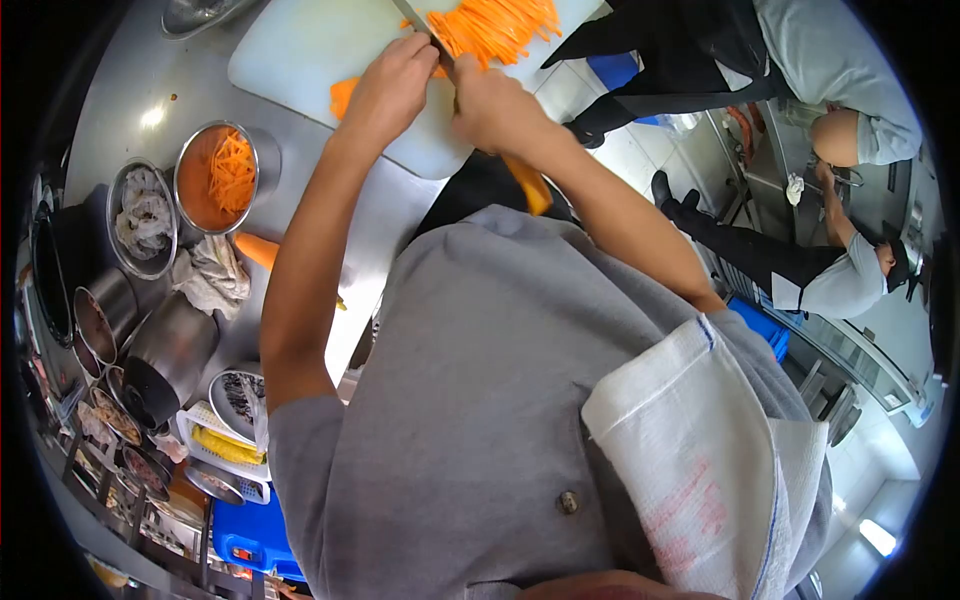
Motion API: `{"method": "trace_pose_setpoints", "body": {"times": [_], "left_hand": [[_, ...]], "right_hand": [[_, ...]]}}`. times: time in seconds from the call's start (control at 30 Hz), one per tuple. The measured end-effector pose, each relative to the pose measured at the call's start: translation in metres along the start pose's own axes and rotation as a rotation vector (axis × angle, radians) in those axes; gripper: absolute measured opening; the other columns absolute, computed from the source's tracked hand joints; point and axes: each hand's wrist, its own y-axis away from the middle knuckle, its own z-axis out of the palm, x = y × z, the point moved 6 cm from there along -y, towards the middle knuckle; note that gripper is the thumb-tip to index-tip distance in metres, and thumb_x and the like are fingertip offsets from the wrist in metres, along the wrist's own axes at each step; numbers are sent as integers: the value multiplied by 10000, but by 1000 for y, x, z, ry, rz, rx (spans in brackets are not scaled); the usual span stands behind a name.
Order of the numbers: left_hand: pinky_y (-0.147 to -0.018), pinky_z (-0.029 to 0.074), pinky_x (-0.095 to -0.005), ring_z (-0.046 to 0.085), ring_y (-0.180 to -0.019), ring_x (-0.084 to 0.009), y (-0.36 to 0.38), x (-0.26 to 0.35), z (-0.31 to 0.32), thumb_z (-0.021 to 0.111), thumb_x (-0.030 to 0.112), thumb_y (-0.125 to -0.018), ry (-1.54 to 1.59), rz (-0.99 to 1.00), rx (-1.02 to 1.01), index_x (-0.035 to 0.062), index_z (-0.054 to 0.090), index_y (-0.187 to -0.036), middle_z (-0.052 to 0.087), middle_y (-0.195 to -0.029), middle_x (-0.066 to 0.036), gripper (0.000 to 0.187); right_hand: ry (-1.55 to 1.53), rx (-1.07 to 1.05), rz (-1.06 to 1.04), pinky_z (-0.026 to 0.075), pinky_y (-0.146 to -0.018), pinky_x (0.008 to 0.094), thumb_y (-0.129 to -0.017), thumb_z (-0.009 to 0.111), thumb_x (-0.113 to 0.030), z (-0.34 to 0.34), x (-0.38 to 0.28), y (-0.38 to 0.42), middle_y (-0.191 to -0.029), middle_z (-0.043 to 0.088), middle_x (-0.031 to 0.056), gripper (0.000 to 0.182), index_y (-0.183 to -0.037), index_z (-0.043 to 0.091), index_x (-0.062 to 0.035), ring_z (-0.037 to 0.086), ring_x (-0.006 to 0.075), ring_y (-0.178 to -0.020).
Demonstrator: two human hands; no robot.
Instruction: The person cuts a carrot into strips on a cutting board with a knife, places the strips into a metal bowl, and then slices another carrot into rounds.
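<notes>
My right hand (500,108) is wrapped round a knife (426,30), its blade pointing up and left over the white cutting board (290,50). An orange-yellow piece that looks like the knife's handle sticks out below that hand. Beside the blade, the curled fingers of my left hand (395,85) press on carrot, mostly hidden beneath them. Thin carrot strips (495,28) lie in a heap past the blade. Near my left wrist rests another carrot piece (343,98).
To the left stand a steel pot (262,165) holding carrot strips and a metal bowl (122,250) with crumpled plastic. A cloth (212,275) and a whole carrot (258,250) lie near my left forearm. Two co-workers (690,60) (840,275) are on the right.
</notes>
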Motion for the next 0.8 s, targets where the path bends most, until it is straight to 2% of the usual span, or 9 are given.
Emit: {"method": "trace_pose_setpoints", "body": {"times": [0.07,0.27,0.33,0.43,0.53,0.57,0.63,0.73,0.8], "left_hand": [[-861,495,-426,574,-980,-340,-4,-3,-5,532,-44,-794,-19,10,21,-13,610,-902,589,-979,-142,137],[-793,498,-416,595,-931,-341,6,-3,-11,618,-4,-846,39,-50,-24,-8,620,-928,612,-975,-133,83],[-778,491,-426,597,-902,-349,5,-16,-15,626,0,-843,175,-208,4,0,620,-903,609,-946,-146,60],[-778,488,-439,596,-876,-360,3,-15,-14,630,4,-841,140,-199,-12,-7,612,-877,601,-931,-146,41],[-785,485,-451,596,-882,-367,0,-9,-9,630,12,-844,74,-155,11,-10,617,-883,596,-922,-155,46],[-785,485,-451,596,-882,-367,0,-8,-8,630,12,-844,72,-155,12,-10,617,-883,596,-922,-155,46],[-787,486,-454,595,-888,-378,-1,-5,-8,627,16,-850,36,-115,47,-9,619,-878,593,-916,-161,39],[-787,489,-462,595,-887,-392,-1,-8,-8,622,14,-850,26,-152,-3,-6,618,-873,598,-925,-168,31],[-783,490,-463,596,-882,-396,-2,-8,-8,618,12,-849,33,-150,13,-7,617,-871,599,-928,-170,29]], "right_hand": [[-13,-51,15,537,-831,535,-826,580,-93,2,0,-5,-994,674,301,332,-1105,470,49,671,466,-949],[-6,110,-53,534,-786,531,-851,544,-104,16,10,-10,-902,667,302,265,-1048,476,59,668,466,-893],[-31,10,-31,534,-792,532,-860,539,-108,0,4,-8,-908,664,311,258,-1046,475,59,665,462,-909],[-120,-136,71,552,-731,511,-867,535,-112,-12,-5,0,-873,669,304,255,-1052,478,54,690,435,-790],[-70,-106,67,557,-771,492,-838,553,-95,-4,-4,2,-901,697,266,301,-1085,498,67,713,394,-797],[-70,-106,65,557,-771,492,-838,553,-95,7,0,-2,-901,697,266,301,-1085,498,67,713,394,-797],[56,140,-95,555,-782,490,-829,589,-103,6,-8,-7,-924,696,268,328,-1095,495,66,713,396,-827],[-106,-85,28,555,-708,510,-836,592,-113,-4,-5,-4,-856,675,307,314,-1074,480,59,693,437,-752],[-76,-11,-21,549,-730,520,-830,599,-115,10,-1,-9,-882,674,313,323,-1078,481,56,686,450,-806]]}}
